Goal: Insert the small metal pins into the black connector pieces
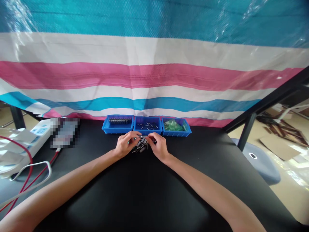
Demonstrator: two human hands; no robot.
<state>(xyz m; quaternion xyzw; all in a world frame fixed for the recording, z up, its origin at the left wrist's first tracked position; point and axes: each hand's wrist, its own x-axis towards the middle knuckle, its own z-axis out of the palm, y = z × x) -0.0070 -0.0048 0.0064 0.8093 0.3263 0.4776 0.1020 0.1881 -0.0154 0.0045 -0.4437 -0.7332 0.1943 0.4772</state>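
My left hand [127, 142] and my right hand [158, 146] meet at mid-table, their fingers pinched around a small metal part [142, 136] that spans the gap between the fingertips. Its exact kind is too small to tell. Just below lies a loose pile of small metal parts [140, 147], some thin like pins and some thicker and grey. Behind the hands stand three blue bins in a row. The left bin [118, 130] holds rows of short metal cylinders, the middle bin [147, 131] scattered thin pins, and the right bin [177, 132] green plastic packets.
At the left of the black table [135, 193] are a white power strip [41, 129] with plugs, red and white cables [49, 167] and a pixelated device [64, 132]. A striped sheet [154, 77] hangs behind the bins. A grey stool [259, 164] stands beyond the right edge.
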